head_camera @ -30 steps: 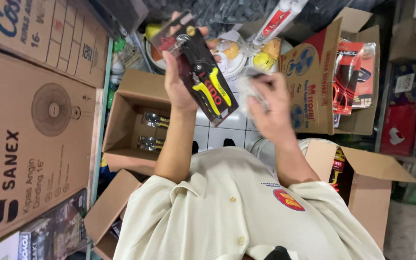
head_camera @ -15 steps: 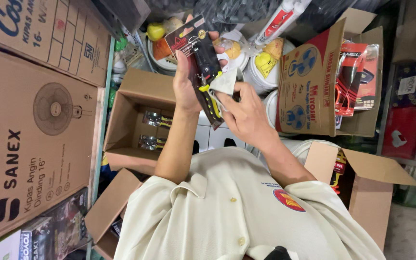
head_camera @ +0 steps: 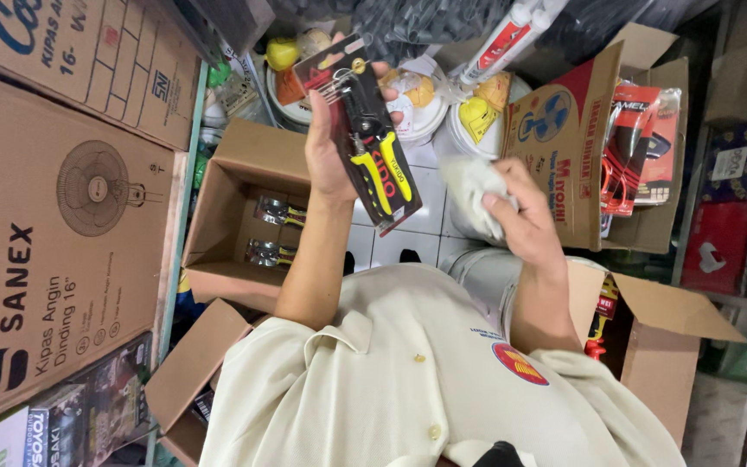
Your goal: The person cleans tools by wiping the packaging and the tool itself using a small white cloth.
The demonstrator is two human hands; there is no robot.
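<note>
Left hand [head_camera: 332,143] grips packaged pliers [head_camera: 372,147]; right hand [head_camera: 520,216] clutches cloth [head_camera: 470,186]

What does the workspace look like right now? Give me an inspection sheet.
Surface: white tiled floor, only a small patch visible between boxes.
Job's things: carded tool with yellow and black handles, held up; white cloth, bunched.
Clutter: open cardboard box holding more packaged tools; white buckets; sealant tube.
Grippers: left hand grips the carded tool by its edge; right hand has its fingers closed on the white cloth, apart from the tool.
Cables: nothing seen.
Surroundings: large fan cartons stacked at left; open brown box at right.
</note>
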